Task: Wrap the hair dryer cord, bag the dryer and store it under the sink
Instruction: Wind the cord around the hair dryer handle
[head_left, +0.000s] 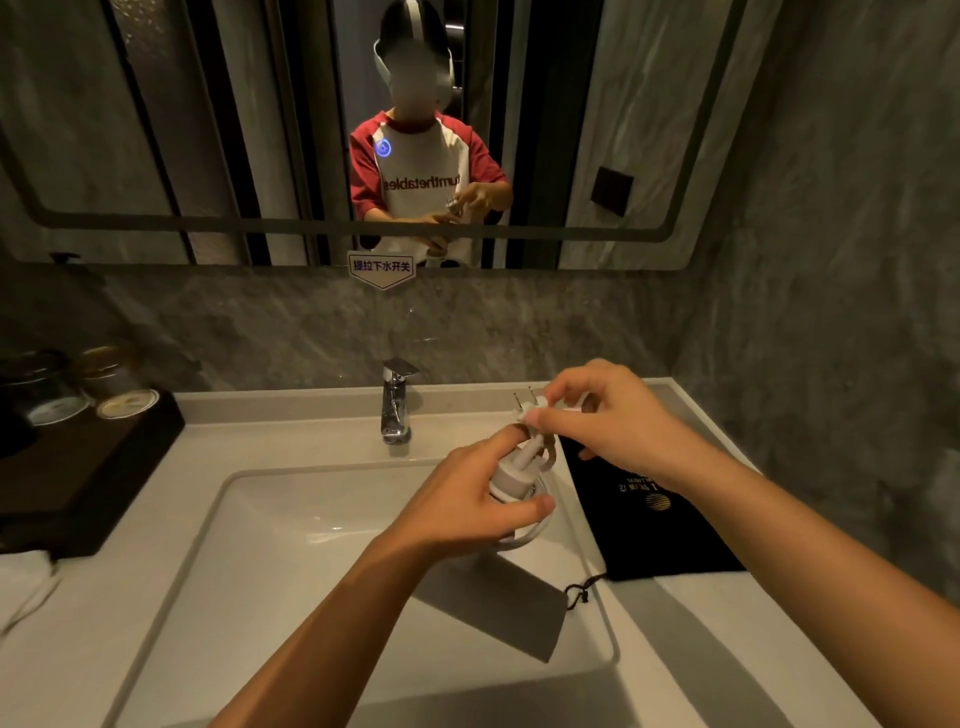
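at the far left of the counter a dark wooden tray (78, 483) holds glass jars (49, 387), well apart from my work, with a white towel (21, 577) at the near edge. moving right, the chrome faucet (396, 402) stands behind the white sink (208, 545), and above the basin my left hand (467, 504) is wrapped around the hair dryer (511, 480), fingers curled closed on its pale body with loops of white cord (527, 535) showing under my thumb. just to the right and a little higher, my right hand (597, 415) pinches the plug (532, 408) between thumb and fingertips, prongs pointing up and away, and holds it close against the dryer. farther right the black drawstring bag (649, 514) lies flat on the counter beside the basin, its cord end trailing off the near corner; i can't tell whether its mouth is open.

as i judge it, the wrapping is nearly done: most of the cord looks coiled and only the plug end is left to tuck in. bagging has not begun, since the bag is untouched, and stowing it under the sink comes after that. the cabinet below is out of sight.
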